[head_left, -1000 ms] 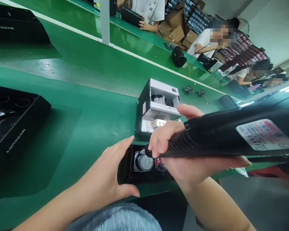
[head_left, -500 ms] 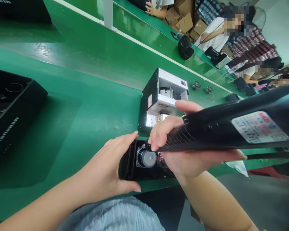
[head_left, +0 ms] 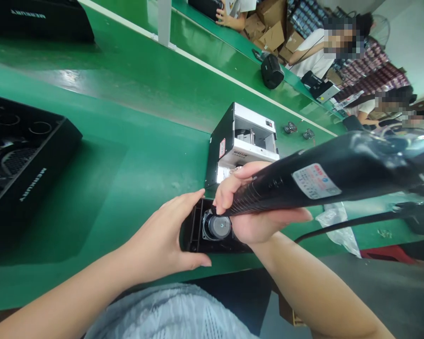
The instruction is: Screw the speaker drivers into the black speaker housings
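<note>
My right hand (head_left: pixel 247 207) is wrapped round a black electric screwdriver (head_left: pixel 289 176), tilted with its nose over the speaker parts. Its tip and bit are hidden by my fingers. Below it lies an open black speaker housing (head_left: pixel 191 230) holding a round silver-grey speaker driver (head_left: pixel 219 227). My left hand (head_left: pixel 166 230) grips the left end of this housing, fingers on the far side and thumb on the near side. A silver and black machine (head_left: pixel 243 136) stands just behind the housing.
Large black MERKURY speaker cases (head_left: pixel 38 155) sit at the left and far left. Loose small drivers (head_left: pixel 290 127) lie beyond the machine. A clear plastic bag (head_left: pixel 339 226) and a black cable (head_left: pixel 356 219) are at the right. Co-workers (head_left: pixel 314 52) sit across the green bench.
The screwdriver's rear end has swung away to the right and its body sits slightly higher in view. The housing and my left hand appear shifted slightly up and right.
</note>
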A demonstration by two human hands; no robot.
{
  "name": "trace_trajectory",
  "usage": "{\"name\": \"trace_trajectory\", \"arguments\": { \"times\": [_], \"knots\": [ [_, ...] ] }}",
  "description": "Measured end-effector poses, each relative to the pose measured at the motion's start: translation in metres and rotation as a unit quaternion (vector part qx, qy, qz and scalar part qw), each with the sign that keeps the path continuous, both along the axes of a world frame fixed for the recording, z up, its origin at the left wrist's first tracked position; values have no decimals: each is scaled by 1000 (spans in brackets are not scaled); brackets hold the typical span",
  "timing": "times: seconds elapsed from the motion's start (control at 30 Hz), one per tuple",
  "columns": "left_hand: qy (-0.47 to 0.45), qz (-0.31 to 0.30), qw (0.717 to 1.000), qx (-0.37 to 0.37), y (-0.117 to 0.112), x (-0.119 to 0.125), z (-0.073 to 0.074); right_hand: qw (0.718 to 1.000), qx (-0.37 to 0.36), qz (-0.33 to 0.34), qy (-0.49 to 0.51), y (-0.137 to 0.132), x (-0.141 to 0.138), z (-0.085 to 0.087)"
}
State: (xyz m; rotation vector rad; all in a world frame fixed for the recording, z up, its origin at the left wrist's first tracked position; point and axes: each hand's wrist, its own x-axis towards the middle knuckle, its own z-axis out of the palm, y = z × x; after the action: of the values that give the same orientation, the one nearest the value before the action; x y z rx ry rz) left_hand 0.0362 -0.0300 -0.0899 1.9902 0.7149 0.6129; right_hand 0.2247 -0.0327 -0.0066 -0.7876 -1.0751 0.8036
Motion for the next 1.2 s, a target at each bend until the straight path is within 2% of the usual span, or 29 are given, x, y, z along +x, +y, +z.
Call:
{"name": "trace_trajectory", "arguments": {
  "times": [0.23, 0.43, 0.5, 0.57, 0.67, 0.73, 0.8, 0.87, 0.93, 1.0, 1.1, 1.2],
  "knots": [
    [7, -8, 1000, -10, 1, -1, -1, 999, 48, 2, -26, 2, 3, -18],
    [18, -17, 1000, -12, 3, -3, 1, 997, 58, -7, -44, -6, -1, -35],
    [17, -26, 999, -6, 3, -4, 1, 998, 43, -13, -48, -8, -1, -35],
    [18, -28, 999, 5, 2, -5, 0, 998, 33, -12, -52, -9, 2, -25],
    [41, -12, 999, 22, 1, -7, -3, 998, 33, -30, -40, -7, 16, 12],
    [61, 0, 998, 28, 0, -7, -5, 995, 21, -98, -17, -4, 29, 45],
    [66, 6, 997, 31, 0, -7, -5, 984, 61, -165, -20, 1, 41, 72],
    [62, 10, 997, 36, 0, -6, -4, 979, 82, -185, -38, 11, 49, 84],
    [57, 20, 998, 36, -1, -5, -3, 974, 115, -192, -44, 24, 54, 79],
    [59, 27, 998, 28, -2, -5, -2, 970, 141, -192, -51, 38, 57, 65],
    [66, 19, 997, 18, -2, -5, -2, 974, 124, -172, -73, 49, 58, 47],
    [64, 6, 998, 21, -1, -6, -2, 973, 128, -175, -80, 47, 60, 43]
  ]
}}
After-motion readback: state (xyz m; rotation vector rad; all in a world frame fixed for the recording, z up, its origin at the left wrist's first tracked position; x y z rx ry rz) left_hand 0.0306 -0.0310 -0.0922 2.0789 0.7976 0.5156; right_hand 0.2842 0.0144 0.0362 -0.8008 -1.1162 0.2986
